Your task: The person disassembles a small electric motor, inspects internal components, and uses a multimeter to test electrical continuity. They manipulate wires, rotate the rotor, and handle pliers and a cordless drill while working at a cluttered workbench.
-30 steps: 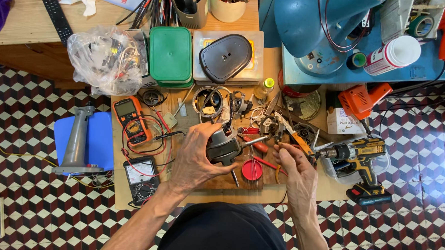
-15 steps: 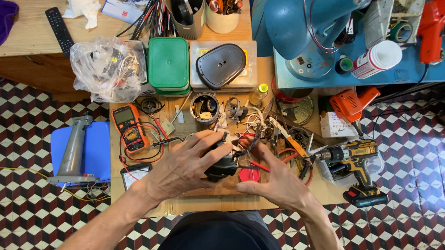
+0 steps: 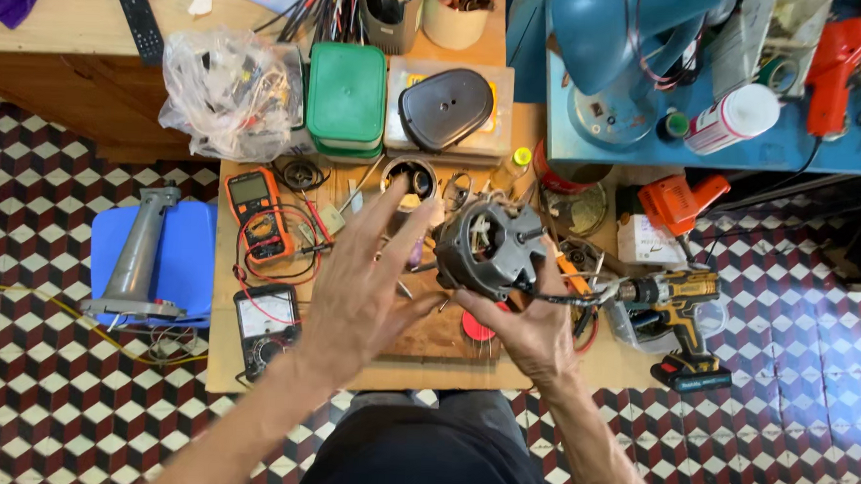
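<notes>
From here I see an orange multimeter (image 3: 257,215) on the small wooden workbench (image 3: 222,359). My left hand (image 3: 363,287) hovers flat, fingers spread apart, just beside the grey electric motor (image 3: 493,247). My right hand (image 3: 533,324) lifts that motor above the bench, fingers clamped around its underside.

Bare forearms, no sleeves, watch or rings; left hand (image 3: 365,292) and right hand (image 3: 533,329) ungloved above a dark black garment (image 3: 421,464).
</notes>
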